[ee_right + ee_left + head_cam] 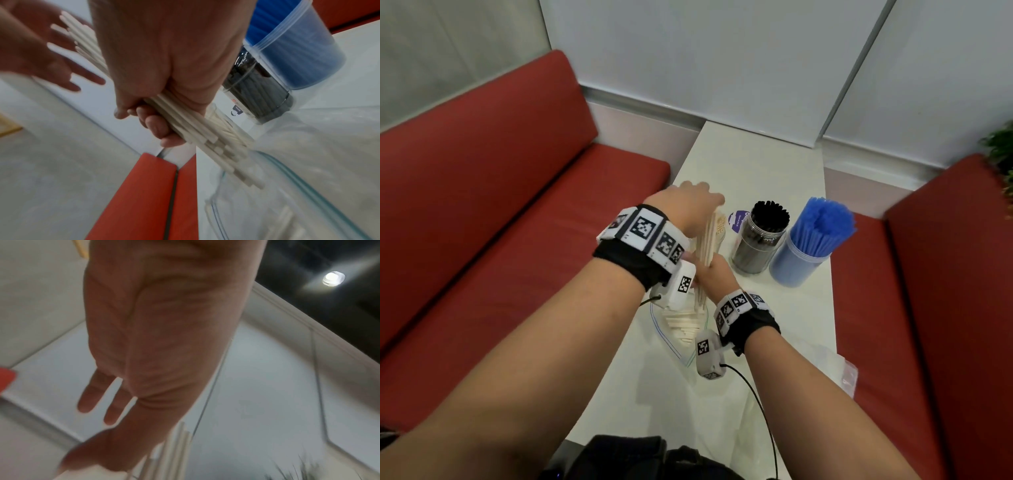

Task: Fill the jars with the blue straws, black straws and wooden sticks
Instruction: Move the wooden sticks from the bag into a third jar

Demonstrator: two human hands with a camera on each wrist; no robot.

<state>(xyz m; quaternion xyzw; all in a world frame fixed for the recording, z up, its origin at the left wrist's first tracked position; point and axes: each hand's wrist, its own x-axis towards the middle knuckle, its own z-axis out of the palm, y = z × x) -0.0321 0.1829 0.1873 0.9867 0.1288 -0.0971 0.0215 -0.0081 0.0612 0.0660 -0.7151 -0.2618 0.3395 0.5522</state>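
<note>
My right hand (717, 274) grips a bundle of pale wooden sticks (707, 240) around its middle and holds it steeply tilted above the table. In the right wrist view the fingers (156, 128) curl round the sticks (205, 138). My left hand (688, 205) lies flat with straight fingers over the bundle's upper ends; the stick tips (176, 451) show below its palm (154, 337). Just behind the bundle stands a clear jar (720, 228) with sticks in it. A jar of black straws (760, 240) and a jar of blue straws (801, 250) stand to the right.
A clear zip bag (681, 329) with more sticks lies under my wrists. A purple lid (738, 221) lies behind the black jar. Crumpled clear plastic (835, 370) hangs at the right edge of the narrow white table (756, 164). Red benches (482, 240) flank it.
</note>
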